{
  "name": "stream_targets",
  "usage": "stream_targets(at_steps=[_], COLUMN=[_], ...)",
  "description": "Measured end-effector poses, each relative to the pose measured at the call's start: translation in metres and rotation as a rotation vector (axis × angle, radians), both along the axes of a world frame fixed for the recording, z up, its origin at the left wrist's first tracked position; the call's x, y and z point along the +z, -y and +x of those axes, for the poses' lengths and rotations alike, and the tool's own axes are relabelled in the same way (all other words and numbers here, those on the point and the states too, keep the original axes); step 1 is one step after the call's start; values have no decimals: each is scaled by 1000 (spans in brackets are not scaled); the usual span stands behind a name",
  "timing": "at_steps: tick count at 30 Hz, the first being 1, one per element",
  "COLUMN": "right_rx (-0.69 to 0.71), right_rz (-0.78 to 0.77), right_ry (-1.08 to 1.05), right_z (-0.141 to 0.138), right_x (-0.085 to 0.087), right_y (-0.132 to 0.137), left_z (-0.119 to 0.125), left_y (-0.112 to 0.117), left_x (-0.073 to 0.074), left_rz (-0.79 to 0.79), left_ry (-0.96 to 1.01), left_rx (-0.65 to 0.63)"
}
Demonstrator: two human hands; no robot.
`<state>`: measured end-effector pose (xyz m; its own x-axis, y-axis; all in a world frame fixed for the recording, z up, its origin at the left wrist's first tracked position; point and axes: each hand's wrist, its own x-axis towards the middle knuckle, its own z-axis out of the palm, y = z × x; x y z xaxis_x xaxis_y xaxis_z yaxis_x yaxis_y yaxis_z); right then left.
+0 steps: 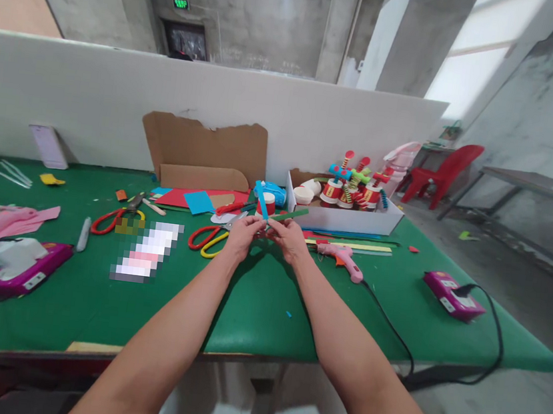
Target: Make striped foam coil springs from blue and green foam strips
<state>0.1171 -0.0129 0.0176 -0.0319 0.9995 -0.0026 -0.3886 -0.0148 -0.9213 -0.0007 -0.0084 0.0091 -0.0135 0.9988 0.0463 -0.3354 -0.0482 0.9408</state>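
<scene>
Both my hands meet above the middle of the green table point(263, 313). My left hand point(243, 233) pinches a blue paper strip point(261, 202) that sticks up and to the left. My right hand point(290, 235) pinches a green paper strip point(293, 215) that points right. The two strips cross where my fingertips touch. A pink glue gun point(343, 259) lies just right of my right hand. Red-and-yellow scissors point(209, 238) lie just left of my left hand.
A white box point(345, 221) at the back holds paper cups with coloured folded-strip figures. Torn cardboard point(203, 151) leans on the white partition. More scissors point(116, 219), coloured paper sheets point(191, 198), pink power strips point(452, 294) point(30, 267) and a black cable point(392, 329) lie around. A red chair point(442, 173) stands at right.
</scene>
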Motion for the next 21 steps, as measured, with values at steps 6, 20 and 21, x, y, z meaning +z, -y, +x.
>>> stream_targets(at_steps=[6, 20, 21], right_rx=[-43, 61, 59], right_rz=[74, -55, -94], right_ry=[15, -172, -190], right_z=[0, 5, 6], right_x=[-3, 0, -1], right_y=[-2, -5, -5], left_z=[1, 1, 1], left_y=[1, 2, 2], left_x=[-1, 1, 2], left_rz=[34, 21, 29], left_ry=[-52, 25, 28], left_rx=[-35, 6, -7])
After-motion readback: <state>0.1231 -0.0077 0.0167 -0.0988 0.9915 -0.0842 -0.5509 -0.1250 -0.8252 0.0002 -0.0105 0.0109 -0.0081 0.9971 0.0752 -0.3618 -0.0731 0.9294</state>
